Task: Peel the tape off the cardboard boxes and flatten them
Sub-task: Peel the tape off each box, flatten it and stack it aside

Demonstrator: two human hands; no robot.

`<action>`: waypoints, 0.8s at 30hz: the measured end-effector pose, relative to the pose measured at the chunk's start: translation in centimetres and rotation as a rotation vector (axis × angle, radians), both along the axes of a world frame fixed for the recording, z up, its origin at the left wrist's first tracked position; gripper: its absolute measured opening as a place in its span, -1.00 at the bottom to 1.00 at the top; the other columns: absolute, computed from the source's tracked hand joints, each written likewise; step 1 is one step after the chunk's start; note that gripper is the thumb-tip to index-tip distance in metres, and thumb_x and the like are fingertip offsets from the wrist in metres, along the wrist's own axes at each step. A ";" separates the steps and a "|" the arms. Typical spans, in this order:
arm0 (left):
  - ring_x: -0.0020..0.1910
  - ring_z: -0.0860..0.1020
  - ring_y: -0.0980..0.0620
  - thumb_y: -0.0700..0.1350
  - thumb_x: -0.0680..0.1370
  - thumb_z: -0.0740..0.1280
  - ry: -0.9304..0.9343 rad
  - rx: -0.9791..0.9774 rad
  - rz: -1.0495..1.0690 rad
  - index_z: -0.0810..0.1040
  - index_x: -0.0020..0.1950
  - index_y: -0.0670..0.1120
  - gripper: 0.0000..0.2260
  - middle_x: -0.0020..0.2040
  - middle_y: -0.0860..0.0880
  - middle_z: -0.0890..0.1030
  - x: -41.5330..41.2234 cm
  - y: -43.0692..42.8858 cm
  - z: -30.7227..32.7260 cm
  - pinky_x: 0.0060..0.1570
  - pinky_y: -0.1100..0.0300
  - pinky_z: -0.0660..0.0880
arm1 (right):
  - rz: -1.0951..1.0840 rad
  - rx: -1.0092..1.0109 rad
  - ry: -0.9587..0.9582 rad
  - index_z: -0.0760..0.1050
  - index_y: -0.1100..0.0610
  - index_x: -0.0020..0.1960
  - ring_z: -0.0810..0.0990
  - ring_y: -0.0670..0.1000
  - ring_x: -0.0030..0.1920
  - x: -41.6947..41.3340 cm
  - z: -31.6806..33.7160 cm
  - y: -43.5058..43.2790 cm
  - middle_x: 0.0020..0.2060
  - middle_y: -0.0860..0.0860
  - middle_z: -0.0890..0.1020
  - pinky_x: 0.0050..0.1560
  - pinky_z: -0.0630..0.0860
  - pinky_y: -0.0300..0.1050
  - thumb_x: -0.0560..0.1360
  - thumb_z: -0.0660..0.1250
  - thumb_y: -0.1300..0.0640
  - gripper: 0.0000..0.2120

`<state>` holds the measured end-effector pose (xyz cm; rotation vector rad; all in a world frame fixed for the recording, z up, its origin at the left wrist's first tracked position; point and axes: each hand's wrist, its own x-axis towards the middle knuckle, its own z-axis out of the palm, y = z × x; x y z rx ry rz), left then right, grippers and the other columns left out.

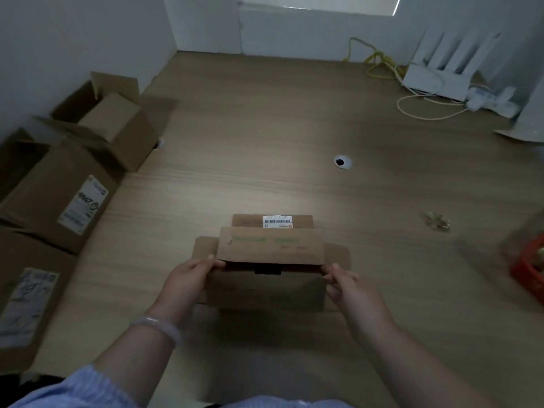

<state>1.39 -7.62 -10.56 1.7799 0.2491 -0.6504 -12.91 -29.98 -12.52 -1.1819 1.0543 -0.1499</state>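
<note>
A matt brown cardboard box [266, 272] with a white paper barcode label [277, 221] is seen on a wood-grain surface [265, 128].

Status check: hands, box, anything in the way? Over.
Left hand and right hand each grip a near top corner of the box. Flaps open, not yet flat. Other boxes sit apart, left.

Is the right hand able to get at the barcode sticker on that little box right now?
Probably yes. The barcode sticker lies uncovered on the far flap of the little box, nothing between it and the right hand. That hand grips the box's right edge, so it would have to let go first.
</note>
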 end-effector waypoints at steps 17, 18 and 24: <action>0.47 0.08 -0.15 0.44 0.22 0.38 -0.441 0.867 -0.809 -0.13 0.52 0.10 0.08 0.48 -0.15 0.03 0.5 -2.5 -0.6 0.42 0.03 0.19 | 1.020 -0.930 0.698 0.09 0.09 0.48 0.03 0.15 0.48 5.5 2.6 4.0 0.46 0.11 0.04 0.40 0.26 0.06 0.24 0.25 -0.51 0.03; 0.46 0.09 -0.16 0.46 0.21 0.35 -0.439 0.905 -0.805 -0.10 0.52 0.07 0.07 0.48 -0.17 0.02 0.4 -2.9 -1.0 0.41 0.02 0.19 | 1.022 -0.982 0.710 0.13 0.12 0.45 -0.01 0.16 0.48 5.8 2.4 4.4 0.45 0.13 0.06 0.40 0.25 0.07 0.25 0.22 -0.52 0.00; 0.45 0.09 -0.21 0.27 0.33 0.36 -0.403 0.821 -0.780 -0.06 0.52 0.05 -0.08 0.50 -0.16 -0.03 0.4 -3.2 -1.2 0.37 0.00 0.21 | 0.874 -0.872 0.568 0.01 0.11 0.49 0.13 0.17 0.46 6.3 1.9 4.4 0.47 0.09 0.01 0.36 0.30 0.01 0.37 0.31 -0.18 -0.15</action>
